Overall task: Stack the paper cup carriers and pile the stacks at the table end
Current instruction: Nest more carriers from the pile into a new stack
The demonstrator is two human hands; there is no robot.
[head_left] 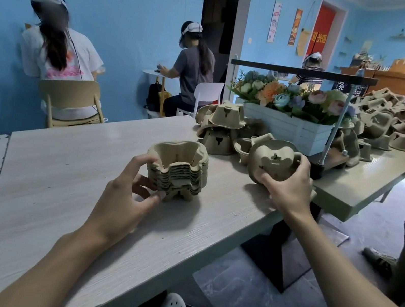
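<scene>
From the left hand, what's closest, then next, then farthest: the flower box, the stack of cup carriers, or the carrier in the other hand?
1. Stack of cup carriers: gripped by the left hand.
2. Single carrier: to the right, in the right hand.
3. Flower box: farther back, right.

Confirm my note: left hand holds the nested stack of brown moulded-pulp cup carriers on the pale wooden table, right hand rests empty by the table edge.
Not quite: the head view shows the right hand gripping a single brown moulded-pulp cup carrier by the edge of the pale wooden table. The left hand does hold the nested stack on it.
</scene>
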